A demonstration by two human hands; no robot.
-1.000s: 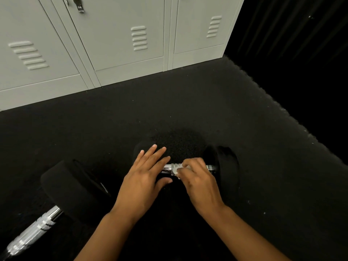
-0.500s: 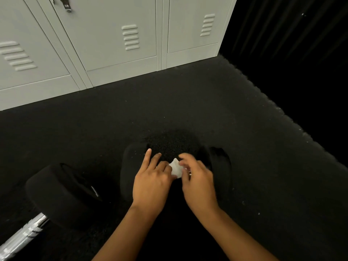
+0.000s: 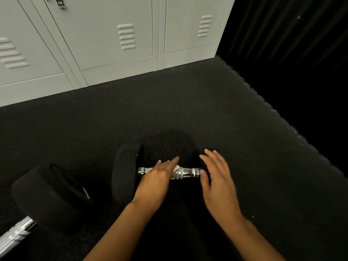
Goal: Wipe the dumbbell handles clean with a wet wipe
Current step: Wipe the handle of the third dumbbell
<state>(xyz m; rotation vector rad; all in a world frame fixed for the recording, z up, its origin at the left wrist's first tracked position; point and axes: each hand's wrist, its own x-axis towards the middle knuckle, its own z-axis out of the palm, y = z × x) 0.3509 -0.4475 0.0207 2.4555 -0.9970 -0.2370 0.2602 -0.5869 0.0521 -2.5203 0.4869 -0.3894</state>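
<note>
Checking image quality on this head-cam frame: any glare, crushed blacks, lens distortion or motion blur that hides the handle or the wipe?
Head view: bright glare on the chrome handle; the wet wipe is only a pale sliver beside the left hand; black dumbbell heads melt into the dark floor; the right side is crushed to black; locker lines lean with wide-angle distortion; the right hand is slightly soft.

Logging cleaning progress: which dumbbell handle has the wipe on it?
The chrome handle of the middle dumbbell, under the left hand; the lower-left dumbbell's handle lies bare.
</note>
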